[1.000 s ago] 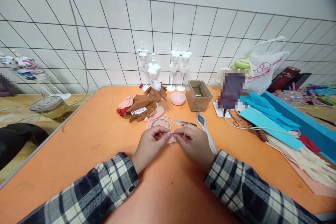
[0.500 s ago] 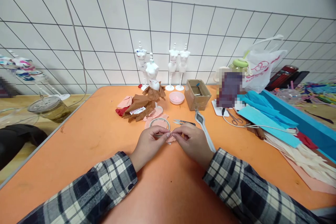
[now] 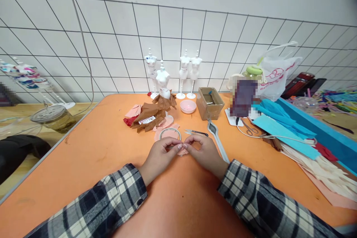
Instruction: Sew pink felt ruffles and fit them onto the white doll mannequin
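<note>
My left hand point(image 3: 158, 156) and my right hand point(image 3: 205, 152) meet over the orange table point(image 3: 97, 148), fingers pinched together on a small piece of pink paper point(image 3: 183, 151). Just behind the fingertips lies a roll of tape point(image 3: 170, 133) on a pink sheet. Small snips point(image 3: 195, 132) lie beyond my right hand. A white doll mannequin point(image 3: 163, 81) with a brown paper skirt stands further back, next to brown and red paper scraps point(image 3: 145, 117).
Three more white mannequins point(image 3: 185, 70) stand by the wire grid wall. A pink bowl point(image 3: 187, 106), a cardboard box point(image 3: 209, 102), a white tool point(image 3: 219, 139), scissors point(image 3: 249, 128) and stacked blue, cream and pink paper point(image 3: 292, 134) fill the right. A lidded glass jar point(image 3: 54, 117) stands left.
Both hands stay pinched on the pink piece with only small finger movements. The view has tipped slightly, so everything sits a little lower in the frame.
</note>
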`<action>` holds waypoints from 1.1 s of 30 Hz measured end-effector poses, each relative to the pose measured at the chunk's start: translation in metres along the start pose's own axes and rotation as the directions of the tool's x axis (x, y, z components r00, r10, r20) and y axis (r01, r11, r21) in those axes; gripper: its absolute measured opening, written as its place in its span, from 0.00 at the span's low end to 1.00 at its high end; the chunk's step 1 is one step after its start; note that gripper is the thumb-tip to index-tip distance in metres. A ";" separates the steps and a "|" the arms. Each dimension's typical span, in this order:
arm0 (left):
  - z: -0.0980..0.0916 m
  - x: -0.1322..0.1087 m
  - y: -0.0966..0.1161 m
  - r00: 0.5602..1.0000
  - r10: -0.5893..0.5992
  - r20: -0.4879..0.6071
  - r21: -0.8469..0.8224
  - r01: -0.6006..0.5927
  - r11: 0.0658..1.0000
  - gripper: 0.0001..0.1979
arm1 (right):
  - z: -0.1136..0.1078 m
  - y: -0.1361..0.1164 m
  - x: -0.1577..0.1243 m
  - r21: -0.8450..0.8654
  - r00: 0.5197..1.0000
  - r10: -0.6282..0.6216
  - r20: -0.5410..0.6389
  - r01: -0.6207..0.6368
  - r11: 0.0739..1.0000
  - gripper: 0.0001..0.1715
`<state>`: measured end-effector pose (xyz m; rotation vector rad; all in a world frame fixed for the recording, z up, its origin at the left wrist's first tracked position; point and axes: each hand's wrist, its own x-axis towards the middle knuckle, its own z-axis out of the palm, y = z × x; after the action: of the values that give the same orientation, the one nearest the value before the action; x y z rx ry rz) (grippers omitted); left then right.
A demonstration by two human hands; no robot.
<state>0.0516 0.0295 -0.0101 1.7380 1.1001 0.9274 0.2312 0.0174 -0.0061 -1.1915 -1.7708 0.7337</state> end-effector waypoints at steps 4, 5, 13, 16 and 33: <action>-0.002 -0.001 0.004 0.996 0.037 0.082 -0.111 -0.028 0.993 0.16 | -0.001 -0.002 0.000 0.091 0.999 0.029 -0.042 -0.025 0.996 0.04; -0.002 -0.001 0.005 0.996 0.038 0.076 -0.107 -0.030 0.994 0.16 | -0.001 -0.002 0.001 0.123 0.998 0.042 -0.054 -0.035 0.992 0.04; -0.005 0.004 0.005 0.994 0.068 0.090 -0.108 -0.058 0.992 0.14 | -0.002 -0.001 -0.003 0.193 0.997 0.072 -0.018 -0.067 0.979 0.14; -0.008 0.002 0.010 0.978 0.084 0.190 -0.247 -0.035 0.968 0.15 | -0.007 -0.001 -0.004 0.233 0.998 0.053 -0.043 -0.042 0.972 0.22; -0.001 -0.003 0.002 0.954 -0.043 0.298 -0.591 0.220 0.776 0.26 | -0.010 -0.005 0.000 0.289 0.991 -0.079 0.105 0.045 0.956 0.11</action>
<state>0.0503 0.0267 -0.0087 1.1702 0.6217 0.8119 0.2385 0.0159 0.0025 -0.9106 -1.7165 1.0011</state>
